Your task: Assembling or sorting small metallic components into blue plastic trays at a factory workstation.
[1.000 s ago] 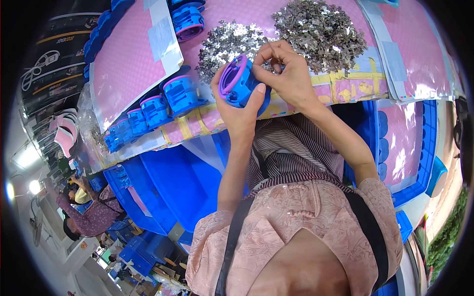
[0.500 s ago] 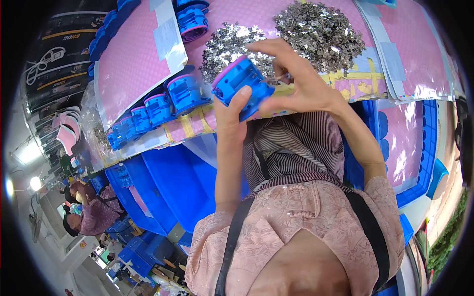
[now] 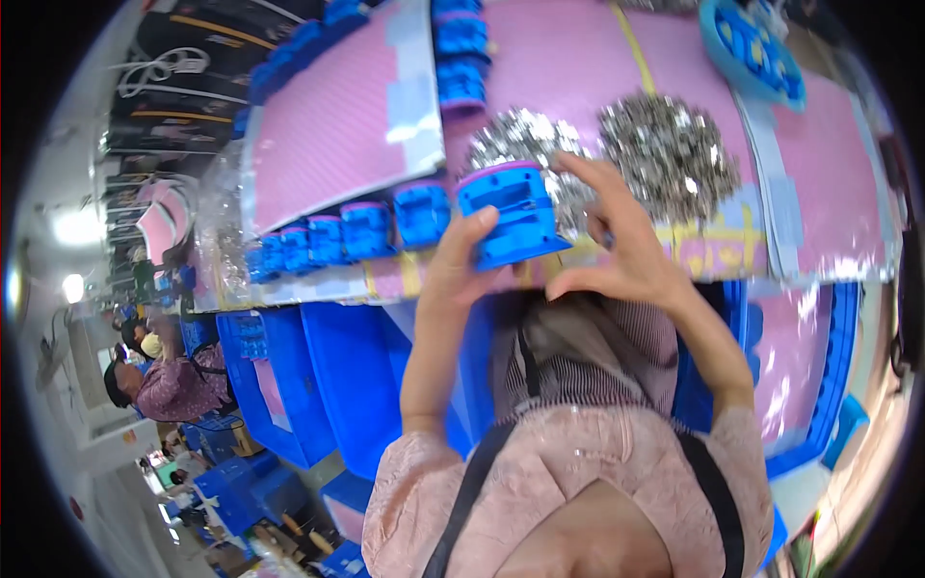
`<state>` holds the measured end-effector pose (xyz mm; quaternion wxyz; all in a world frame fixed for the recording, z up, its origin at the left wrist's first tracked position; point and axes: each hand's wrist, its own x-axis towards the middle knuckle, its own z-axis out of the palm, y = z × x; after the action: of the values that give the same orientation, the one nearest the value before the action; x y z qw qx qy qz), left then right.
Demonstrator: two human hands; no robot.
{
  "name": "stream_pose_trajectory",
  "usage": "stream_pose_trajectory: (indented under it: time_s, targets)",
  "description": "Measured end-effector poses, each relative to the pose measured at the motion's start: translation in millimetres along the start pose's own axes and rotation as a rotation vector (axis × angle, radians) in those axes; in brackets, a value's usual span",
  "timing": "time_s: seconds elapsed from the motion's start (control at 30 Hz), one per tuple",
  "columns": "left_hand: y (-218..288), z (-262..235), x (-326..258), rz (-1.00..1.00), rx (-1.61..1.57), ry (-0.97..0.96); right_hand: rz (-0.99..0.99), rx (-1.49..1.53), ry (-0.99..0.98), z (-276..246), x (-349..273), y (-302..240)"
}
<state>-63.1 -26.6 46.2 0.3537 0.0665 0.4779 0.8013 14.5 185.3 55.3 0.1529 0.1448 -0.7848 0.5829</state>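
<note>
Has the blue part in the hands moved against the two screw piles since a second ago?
Yes. The blue part has turned and shifted slightly left of the screw piles.
</note>
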Motion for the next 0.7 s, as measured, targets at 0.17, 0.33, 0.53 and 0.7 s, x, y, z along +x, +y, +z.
stream_pose_trajectory:
  time_s: [0.17,0.33,0.53,0.7]
  targets:
    - [112.2,-50.0,88.9,0.197,0.298,0.166,0.237,-0.022,0.242,0.3,-12.9,14.8]
    - [188.5,-158.9,259.8,0.354,0.627,0.419,0.308,-0.05,0.191,16.4,-24.4,18.7]
    - [256.3,-199.9,363.7,0.413,1.08,0.671,0.339,-0.047,0.176,15.7,-16.2,17.0]
    - [249.4,-192.5,394.2,0.412,1.572,0.791,0.406,-0.116,0.26,8.4,-12.8,29.4]
